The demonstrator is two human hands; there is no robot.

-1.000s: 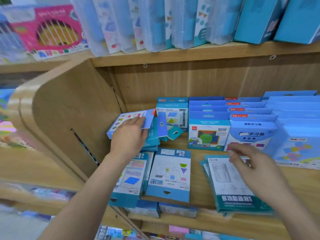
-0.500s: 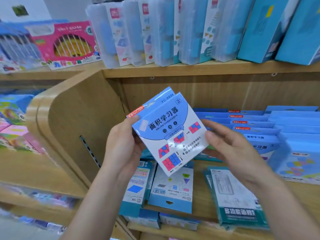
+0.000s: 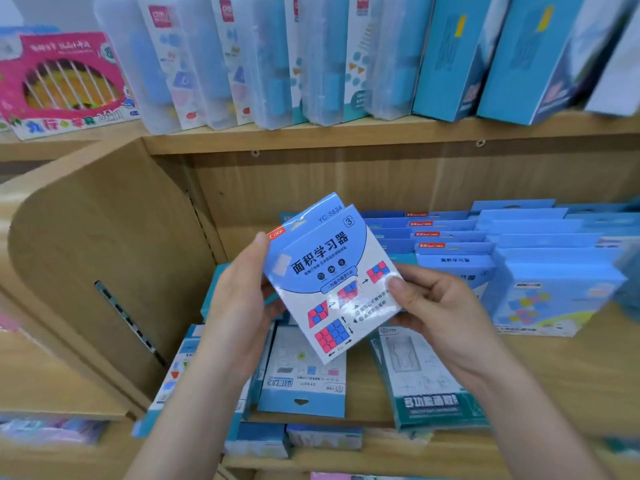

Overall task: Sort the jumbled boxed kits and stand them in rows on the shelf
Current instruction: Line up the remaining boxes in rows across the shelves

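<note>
Sorting step: left hand (image 3: 239, 306) and right hand (image 3: 436, 313) pinch a blue kit box (image 3: 329, 275) by its sides, next likely standing it in the matching row (image 3: 450, 247).

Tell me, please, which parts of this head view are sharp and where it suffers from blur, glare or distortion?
Head view, centre: the kit box is sharp, its title readable, with faint glare on its film beside the right hand. Head view, edges: the pink abacus box and far-right stock smear, and the upper-shelf blue boxes fan outward from wide-angle distortion.
</note>
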